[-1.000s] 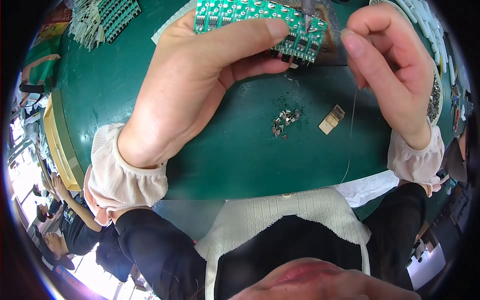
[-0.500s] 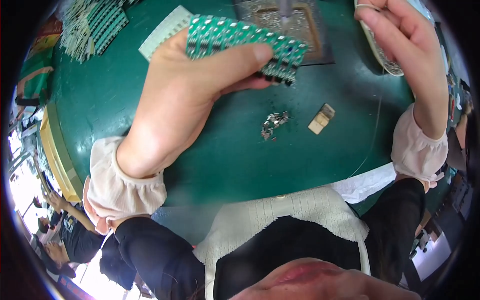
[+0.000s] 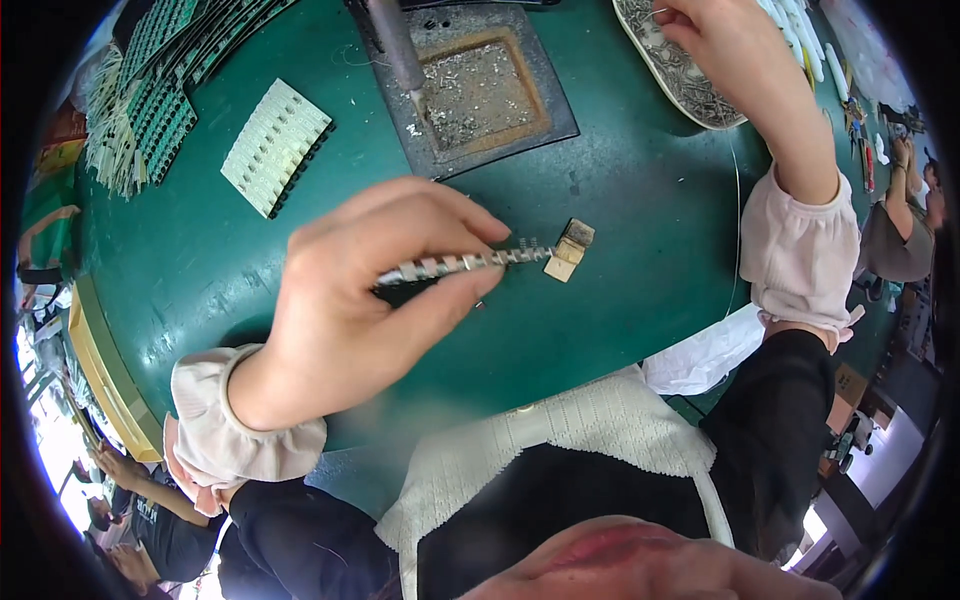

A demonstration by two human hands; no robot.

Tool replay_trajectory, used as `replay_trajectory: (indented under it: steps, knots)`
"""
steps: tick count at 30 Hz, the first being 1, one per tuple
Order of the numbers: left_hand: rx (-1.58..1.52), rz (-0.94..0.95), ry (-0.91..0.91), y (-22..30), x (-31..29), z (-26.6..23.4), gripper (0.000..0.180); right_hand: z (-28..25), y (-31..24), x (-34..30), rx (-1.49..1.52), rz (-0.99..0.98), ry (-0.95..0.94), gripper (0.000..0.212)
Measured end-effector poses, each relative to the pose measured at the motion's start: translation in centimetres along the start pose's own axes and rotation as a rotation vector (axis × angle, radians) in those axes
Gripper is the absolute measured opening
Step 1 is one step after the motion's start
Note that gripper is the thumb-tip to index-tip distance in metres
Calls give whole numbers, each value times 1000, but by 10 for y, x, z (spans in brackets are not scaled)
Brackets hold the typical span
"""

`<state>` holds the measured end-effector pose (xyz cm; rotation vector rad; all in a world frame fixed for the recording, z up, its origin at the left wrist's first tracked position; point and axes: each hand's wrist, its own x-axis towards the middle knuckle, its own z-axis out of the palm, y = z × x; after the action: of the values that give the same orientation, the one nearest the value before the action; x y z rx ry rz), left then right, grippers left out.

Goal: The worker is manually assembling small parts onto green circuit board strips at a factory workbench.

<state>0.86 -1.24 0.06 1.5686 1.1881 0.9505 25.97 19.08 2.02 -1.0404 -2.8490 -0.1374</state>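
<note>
My left hand (image 3: pixel 350 290) is closed around a circuit board panel (image 3: pixel 465 263), gripping it between thumb and fingers. The panel stands on edge, so mainly its narrow side with a row of small metal parts shows. Just past its far end lies a small tan block (image 3: pixel 566 262) with a darkened end. One tiny metal piece (image 3: pixel 480 303) shows beside my thumb. At the upper right, my right hand (image 3: pixel 735 45) pinches a thin silvery wire (image 3: pixel 660 11) over an oval tray of small metal parts (image 3: pixel 690 92).
A soldering iron (image 3: pixel 395 45) points down into a dark square tray (image 3: pixel 560 118) with solder bits. Another panel (image 3: pixel 275 150) lies pale side up, left of it. Stacked green boards (image 3: pixel 160 125) fill the far left. White tubes (image 3: pixel 800 40) lie at the far right.
My left hand has come down toward the table and turned the panel from its green face onto its edge. It now covers the small metal pile. The whole view has shifted.
</note>
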Motion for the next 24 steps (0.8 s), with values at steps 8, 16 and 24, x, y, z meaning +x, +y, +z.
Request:
replay_trajectory:
  steps: [8, 16, 24]
  knots:
    - [296, 189, -47, 2, -4, 11, 15, -8, -12, -5, 21, 48, 16, 12]
    - [324, 260, -37, -3, -6, 12, 26, 2, -2, 2, -41, -199, 20, 10]
    - [660, 709, 133, -16, 0, 10, 28, -6, -15, -11, 210, -12, 67, 9]
